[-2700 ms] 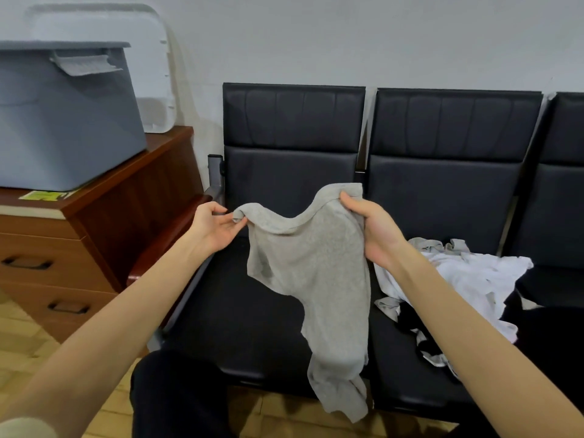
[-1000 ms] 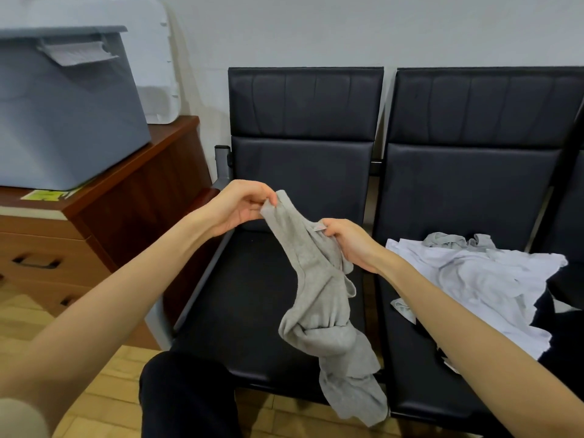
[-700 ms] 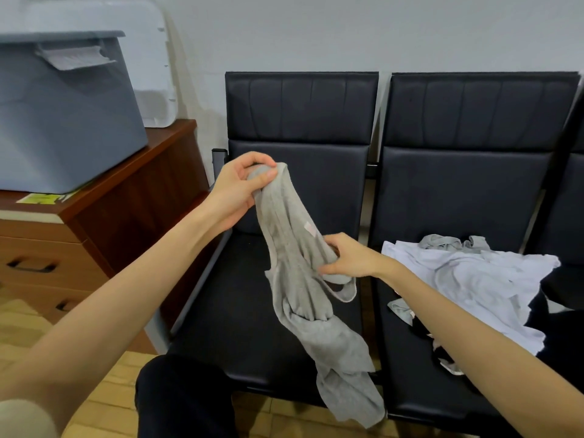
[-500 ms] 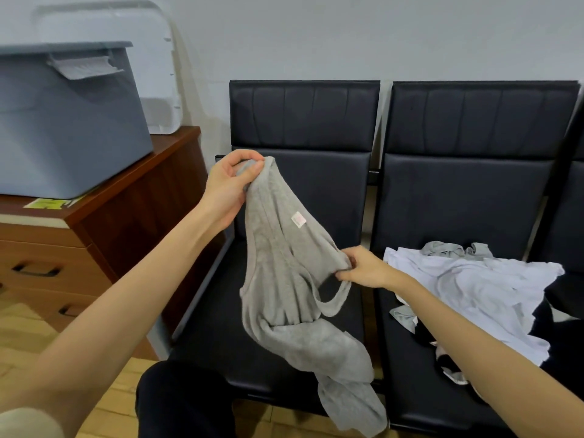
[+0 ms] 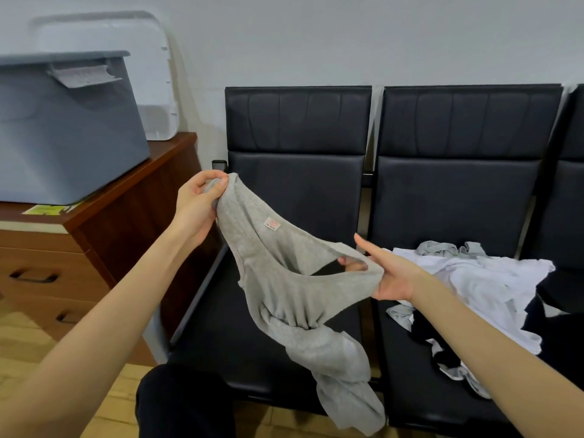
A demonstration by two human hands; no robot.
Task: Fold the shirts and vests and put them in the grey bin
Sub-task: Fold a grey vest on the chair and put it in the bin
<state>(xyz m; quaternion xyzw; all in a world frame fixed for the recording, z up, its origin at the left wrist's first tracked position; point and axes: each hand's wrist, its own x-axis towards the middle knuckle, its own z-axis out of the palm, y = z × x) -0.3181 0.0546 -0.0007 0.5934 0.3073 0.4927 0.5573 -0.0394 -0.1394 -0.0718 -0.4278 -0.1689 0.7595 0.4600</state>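
- I have the soft grey ribbed cotton vest [image 5: 284,279] in the air over the left black padded seat [image 5: 221,339], still unfolded; its lower half hangs twisted past the seat's front edge.
- My left hand [image 5: 197,208] pinches one shoulder strap between thumb and curled fingers, up high.
- My right hand [image 5: 384,273] has its fingers hooked through the other strap's opening, thumb pointing up; I judge it is holding the strap.
- The big grey plastic bin [image 5: 63,128] sits on the brown wooden drawer cabinet [image 5: 132,203] to my left; I cannot see inside it, so I cannot tell what is stored.
- A heap of white, grey and black garments [image 5: 474,279] lies unfolded on the next seat.
- By my reckoning most work remains: spread this vest flat, fold it, bin it, then tackle the heap.
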